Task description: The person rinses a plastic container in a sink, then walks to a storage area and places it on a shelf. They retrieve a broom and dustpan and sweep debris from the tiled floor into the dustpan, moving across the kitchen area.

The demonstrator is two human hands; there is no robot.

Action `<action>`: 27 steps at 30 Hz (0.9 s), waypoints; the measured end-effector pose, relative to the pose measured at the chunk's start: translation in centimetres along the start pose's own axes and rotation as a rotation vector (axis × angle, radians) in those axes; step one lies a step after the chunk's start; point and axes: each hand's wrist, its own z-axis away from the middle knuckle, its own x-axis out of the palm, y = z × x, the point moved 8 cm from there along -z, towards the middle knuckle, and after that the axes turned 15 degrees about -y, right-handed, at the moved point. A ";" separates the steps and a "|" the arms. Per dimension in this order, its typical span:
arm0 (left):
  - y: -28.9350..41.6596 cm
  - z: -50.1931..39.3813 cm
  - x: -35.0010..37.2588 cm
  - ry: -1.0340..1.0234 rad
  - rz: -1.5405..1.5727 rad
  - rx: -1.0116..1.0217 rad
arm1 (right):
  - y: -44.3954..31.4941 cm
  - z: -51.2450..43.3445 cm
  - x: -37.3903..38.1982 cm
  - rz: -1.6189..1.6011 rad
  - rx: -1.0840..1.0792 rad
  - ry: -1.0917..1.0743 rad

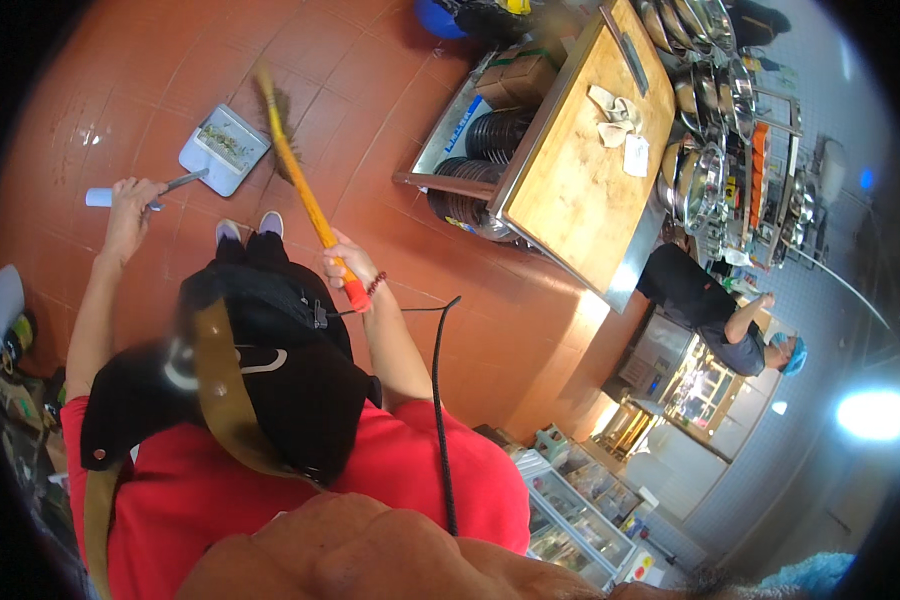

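My left hand [135,204] is closed around the handle of a long-handled dustpan [226,150]. Its pan rests on the red tiled floor, with green and pale scraps in it. In my right hand [351,259] is the orange handle of a broom [300,176], gripped near its red end. The broom's dark bristles [281,127] are just right of the pan, partly hidden by the handle. Both my shoes [271,223] stand on the floor behind the dustpan.
A wood-topped table [585,180] bears cloths [616,116] and a metal blade-like tool [634,64]. Stacked dark dishes [469,176] and a cardboard box [517,75] fill its lower shelf. Steel bowls [697,180] stand beyond. Another person [720,319] stands at right. A glass-topped cabinet [570,517] is lower right.
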 end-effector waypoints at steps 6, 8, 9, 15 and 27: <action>-3.6 -8.7 -4.2 -0.051 -0.080 0.127 | -6.6 -1.7 0.3 -0.129 -0.330 0.200; -4.5 -11.6 -5.5 -0.054 -0.088 0.174 | -10.5 -3.0 0.1 -0.073 -0.454 0.336; -4.4 -13.3 -6.3 -0.059 -0.083 0.194 | -12.5 -4.1 -0.4 -0.109 -0.460 0.312; -3.4 -23.8 -9.5 -0.136 -0.118 0.225 | -26.8 -9.7 -6.7 -0.298 -0.574 0.414; -1.8 -46.5 -11.5 -0.243 -0.180 0.339 | -41.7 -17.9 -11.3 0.709 0.254 0.683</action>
